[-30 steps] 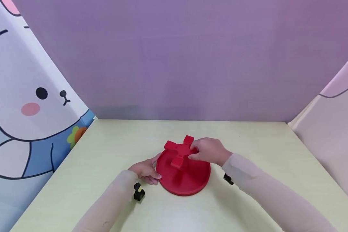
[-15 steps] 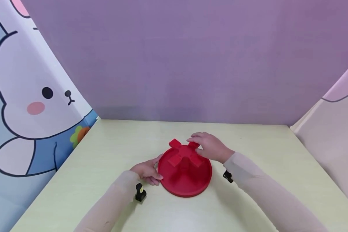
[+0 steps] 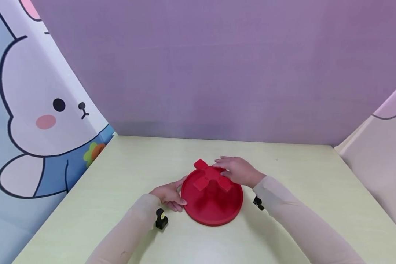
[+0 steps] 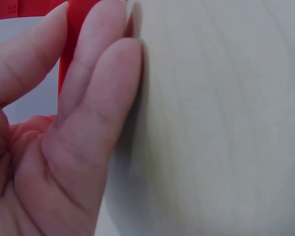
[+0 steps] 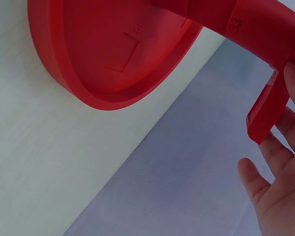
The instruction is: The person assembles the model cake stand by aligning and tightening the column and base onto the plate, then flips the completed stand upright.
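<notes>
A red round base point(image 3: 212, 217) with a raised rim lies on the table, and a thick red post point(image 5: 250, 32) marked 33 rises from it. On top of the post sits a red cross-shaped piece point(image 3: 210, 173) with several blocky arms. My left hand point(image 3: 167, 194) holds the base's left rim between thumb and fingers. At the far right, my right hand point(image 3: 240, 171) has its thumb and fingers around one arm of the cross piece, mostly hiding that arm in the head view. The right wrist view shows the thumb near the hub and fingers behind the arm point(image 5: 268, 110).
The pale table point(image 3: 145, 154) meets a purple back wall point(image 3: 191, 73). A side panel with a cartoon rabbit point(image 3: 29, 91) stands at left, a pale panel point(image 3: 386, 146) at right. Small black devices hang at the left wrist point(image 3: 161, 219) and right wrist point(image 3: 258, 203).
The cross piece has turned clockwise as seen from above, and my right hand has shifted its hold on it. My left hand stays at the rim. The head view has shifted slightly.
</notes>
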